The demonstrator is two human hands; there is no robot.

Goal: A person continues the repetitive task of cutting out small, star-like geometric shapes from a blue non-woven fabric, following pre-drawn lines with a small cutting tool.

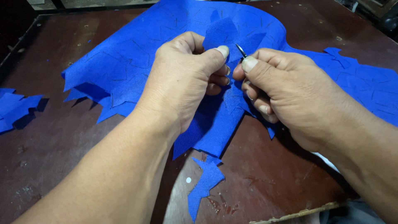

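Observation:
A large sheet of blue woven fabric [124, 62] with dark marked lines lies across a dark brown table [58, 141]. My left hand [182, 79] pinches a lifted flap of the blue fabric between thumb and fingers. My right hand [286, 91] grips a small metal cutting tool [241, 50], whose thin dark tip pokes up beside the thumb, right against the held flap. Both hands meet over the middle of the sheet. The rest of the tool is hidden inside the fist.
A cut blue scrap [205, 182] lies near the table's front edge. More blue offcuts [16, 108] sit at the far left. The sheet's jagged cut edge runs along its front. The table's worn front edge [298, 213] shows at the lower right.

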